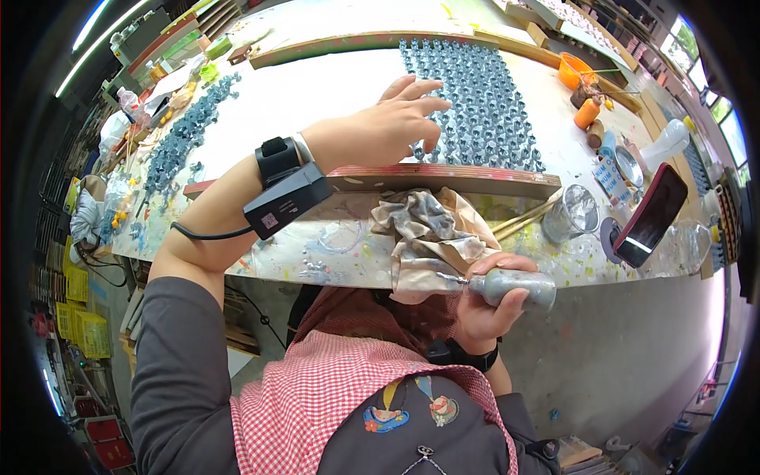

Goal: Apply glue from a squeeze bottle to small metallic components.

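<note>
My left hand (pixel 396 119) reaches over the left edge of a block of small blue-grey, flower-like pieces (pixel 479 107) standing in rows on a white board. Its outer fingers are spread, and a bent finger points down beside a piece (pixel 419 152) in the nearest row. Whether that finger touches the piece is unclear. At the table's front edge, my right hand (pixel 492 313) is closed round a small grey squeeze bottle (pixel 518 288), lying sideways with its thin metal tip pointing left. A stained, crumpled cloth (pixel 431 229) lies just beyond that tip.
A wooden strip (pixel 467 179) borders the rows in front. Loose blue-grey pieces (pixel 186 131) are heaped at left. On the right stand a clear cup (pixel 571 214), a phone (pixel 653 214), an orange bottle (pixel 587 112) and an orange bowl (pixel 575 71). Thin sticks (pixel 518 224) lie beside the cup.
</note>
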Available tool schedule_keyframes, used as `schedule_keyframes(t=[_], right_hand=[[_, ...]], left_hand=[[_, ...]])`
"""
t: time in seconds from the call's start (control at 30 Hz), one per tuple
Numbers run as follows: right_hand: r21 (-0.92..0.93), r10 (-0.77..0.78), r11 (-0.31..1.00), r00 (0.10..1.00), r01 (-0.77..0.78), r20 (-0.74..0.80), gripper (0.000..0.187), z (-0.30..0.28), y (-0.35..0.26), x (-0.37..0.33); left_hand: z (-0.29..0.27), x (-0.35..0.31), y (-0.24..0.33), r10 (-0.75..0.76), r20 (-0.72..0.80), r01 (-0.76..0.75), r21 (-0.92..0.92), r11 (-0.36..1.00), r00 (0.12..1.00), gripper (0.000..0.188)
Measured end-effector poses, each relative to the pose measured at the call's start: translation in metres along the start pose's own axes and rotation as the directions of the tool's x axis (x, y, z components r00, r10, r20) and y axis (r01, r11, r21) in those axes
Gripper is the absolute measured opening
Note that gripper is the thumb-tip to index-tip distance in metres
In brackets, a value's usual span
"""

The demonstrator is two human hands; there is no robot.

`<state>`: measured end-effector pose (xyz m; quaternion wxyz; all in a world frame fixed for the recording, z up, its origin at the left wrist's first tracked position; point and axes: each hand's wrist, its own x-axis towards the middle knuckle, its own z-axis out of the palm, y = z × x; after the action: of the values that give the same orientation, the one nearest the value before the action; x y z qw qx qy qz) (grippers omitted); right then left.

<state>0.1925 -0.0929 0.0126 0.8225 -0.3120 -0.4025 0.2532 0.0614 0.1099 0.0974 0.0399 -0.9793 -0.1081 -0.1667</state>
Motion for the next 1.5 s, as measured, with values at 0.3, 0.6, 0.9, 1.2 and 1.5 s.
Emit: schedule_keyframes(t=[0.3,0.6,0.9,1.2,1.5], right_hand=[[-0.004,-0.006,1.0,1.0,0.006,-0.005,0.046,-0.001,0.003,-0.001],[0.024,0.007,1.0,0.999,-0.006,-0.044,0.046,0.004,0.004,-0.005],[-0.024,-0.037,0.999,0.99,0.034,-0.138,0.047,0.01,0.007,-0.006],[-0.043,-0.042,0.998,0.99,0.037,-0.134,0.046,0.018,0.003,-0.01],[-0.108,-0.015,0.994,0.991,0.001,-0.13,0.049,0.024,0.002,-0.009]], left_hand=[[0.003,0.002,0.001,-0.016,0.016,0.017,-0.03,0.999,1.0,0.016],[-0.038,-0.028,-0.004,0.005,-0.163,-0.006,-0.005,1.0,0.987,0.017],[-0.054,-0.17,0.047,-0.718,0.094,0.724,-0.065,0.687,0.689,0.016],[-0.004,-0.18,0.052,-0.593,-0.199,0.617,0.095,0.781,0.78,0.017],[0.005,-0.181,0.053,-0.446,-0.36,0.462,-0.047,0.886,0.819,0.021]])
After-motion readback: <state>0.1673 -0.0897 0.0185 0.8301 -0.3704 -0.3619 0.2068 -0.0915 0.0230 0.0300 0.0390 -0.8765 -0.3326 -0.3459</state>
